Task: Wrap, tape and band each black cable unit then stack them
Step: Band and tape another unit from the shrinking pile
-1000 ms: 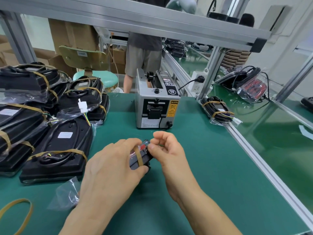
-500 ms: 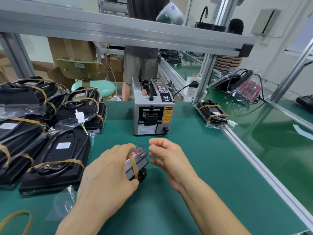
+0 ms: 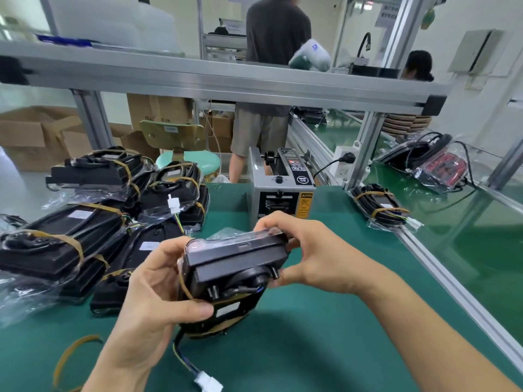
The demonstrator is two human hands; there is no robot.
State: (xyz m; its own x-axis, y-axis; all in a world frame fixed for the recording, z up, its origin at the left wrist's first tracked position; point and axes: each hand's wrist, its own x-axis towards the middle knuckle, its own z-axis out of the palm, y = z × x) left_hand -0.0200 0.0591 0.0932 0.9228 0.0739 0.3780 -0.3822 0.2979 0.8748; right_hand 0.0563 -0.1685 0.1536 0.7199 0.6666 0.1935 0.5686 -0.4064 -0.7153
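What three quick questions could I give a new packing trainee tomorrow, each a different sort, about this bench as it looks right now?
1. True or false: both hands grip the black plastic cable unit.
2. Which side of the green bench mat holds the pile of banded black units? A left, B right.
3. Fill in: the loose tan rubber band lies by the ___ hand.

Key: 1 true: left hand and right hand. 2 A. 3 left.
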